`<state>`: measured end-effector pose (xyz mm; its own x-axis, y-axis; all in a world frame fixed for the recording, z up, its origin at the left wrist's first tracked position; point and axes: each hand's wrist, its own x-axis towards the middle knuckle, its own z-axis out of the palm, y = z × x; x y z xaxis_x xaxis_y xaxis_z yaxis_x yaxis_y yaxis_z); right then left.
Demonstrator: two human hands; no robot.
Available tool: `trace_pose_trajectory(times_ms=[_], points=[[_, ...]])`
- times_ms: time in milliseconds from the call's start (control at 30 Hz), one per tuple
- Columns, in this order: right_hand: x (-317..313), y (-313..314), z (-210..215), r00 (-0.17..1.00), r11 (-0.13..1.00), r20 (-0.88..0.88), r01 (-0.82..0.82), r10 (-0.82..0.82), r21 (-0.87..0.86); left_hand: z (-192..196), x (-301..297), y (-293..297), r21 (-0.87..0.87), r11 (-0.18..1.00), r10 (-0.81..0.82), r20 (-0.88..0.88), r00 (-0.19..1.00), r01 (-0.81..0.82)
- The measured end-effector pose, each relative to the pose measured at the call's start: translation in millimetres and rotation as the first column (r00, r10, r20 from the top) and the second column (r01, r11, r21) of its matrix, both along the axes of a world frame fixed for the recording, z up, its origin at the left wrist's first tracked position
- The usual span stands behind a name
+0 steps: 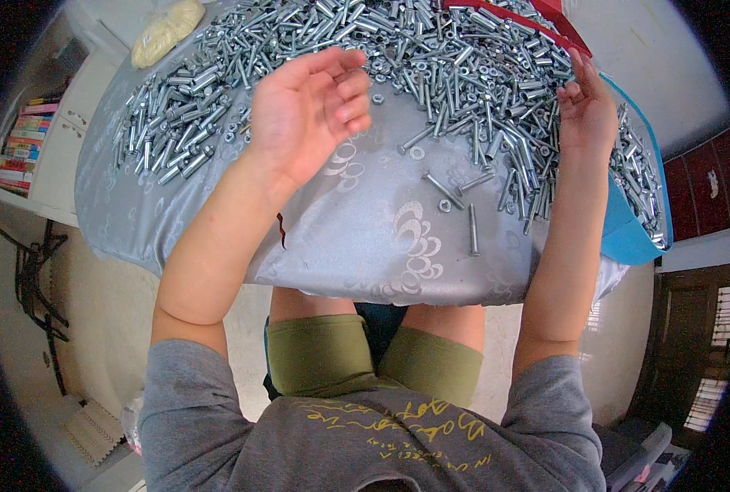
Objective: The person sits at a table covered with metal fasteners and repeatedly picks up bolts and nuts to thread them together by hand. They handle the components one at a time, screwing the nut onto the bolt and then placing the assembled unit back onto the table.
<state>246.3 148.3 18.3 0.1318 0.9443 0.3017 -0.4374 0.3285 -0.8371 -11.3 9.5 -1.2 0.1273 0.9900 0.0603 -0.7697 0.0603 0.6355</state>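
Observation:
My left hand (311, 107) is raised over the near side of a large heap of silver bolts (430, 66), its fingers loosely curled, nothing visible in the palm. Farther right, my right hand (588, 111) hovers by the heap's right edge, in front of a blue bin (627, 225) with bolts in it. Its index finger points away from me while the others bend loosely; nothing shows in them. Between the hands lie a loose bolt (474, 230), a nut (444, 205) and a washer (416, 152). A smaller cluster of bolts (168, 123) is left of my left hand.
A shiny grey tablecloth (332, 262) with a swirl pattern covers the table. At the far side are a red container (557, 18) and a pale yellow bundle (166, 33). Shelved books (27, 143) stand at the left, a dark door (693, 328) at the right.

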Motion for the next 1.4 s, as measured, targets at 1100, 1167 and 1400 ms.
trace_pose_trajectory(times_ms=[1100,1167,1400], points=[[-29.8,-15.7,-22.6,-0.142,0.957,0.950,-0.127,-0.278,0.261,4.6,-0.9,-1.2,-0.034,0.995,0.087,-0.035,0.996,-0.088],[-28.6,-12.9,-23.3,-0.156,0.960,0.952,-0.131,-0.265,0.246,4.7,-0.6,-1.1,-0.045,0.994,0.097,-0.041,0.994,-0.099],[-30.9,-21.7,-20.2,-0.158,0.972,0.959,-0.054,-0.235,0.230,4.2,-1.4,-1.0,-0.039,0.996,0.083,-0.036,0.996,-0.084]])
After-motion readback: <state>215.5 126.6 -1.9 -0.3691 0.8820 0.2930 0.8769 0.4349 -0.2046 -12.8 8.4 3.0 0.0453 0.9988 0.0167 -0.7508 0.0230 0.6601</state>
